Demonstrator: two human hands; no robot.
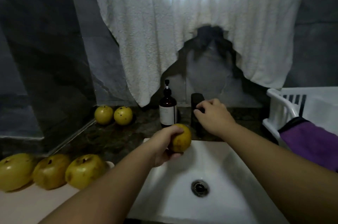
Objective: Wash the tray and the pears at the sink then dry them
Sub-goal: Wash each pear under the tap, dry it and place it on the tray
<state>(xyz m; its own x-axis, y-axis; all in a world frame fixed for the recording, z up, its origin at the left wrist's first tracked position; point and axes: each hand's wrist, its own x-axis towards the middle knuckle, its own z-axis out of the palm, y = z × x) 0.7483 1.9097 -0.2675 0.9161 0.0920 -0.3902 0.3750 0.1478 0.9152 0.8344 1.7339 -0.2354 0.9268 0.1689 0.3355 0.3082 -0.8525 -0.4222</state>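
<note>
My left hand (165, 146) grips a yellow pear (181, 138) above the back rim of the white sink (228, 178). My right hand (213, 115) is curled round the black tap (197, 101) behind the sink. Three yellow pears (49, 170) lie on a pale tray (36, 203) at the near left. Two more pears (113, 114) sit on the dark counter at the back left. No water is visible in the basin.
A brown pump bottle (167, 110) stands left of the tap. A white towel (182, 22) hangs over the wall behind. At the right stands a white rack (281, 103) with a purple cloth (311, 141) draped over it. The drain (200, 187) lies mid-basin.
</note>
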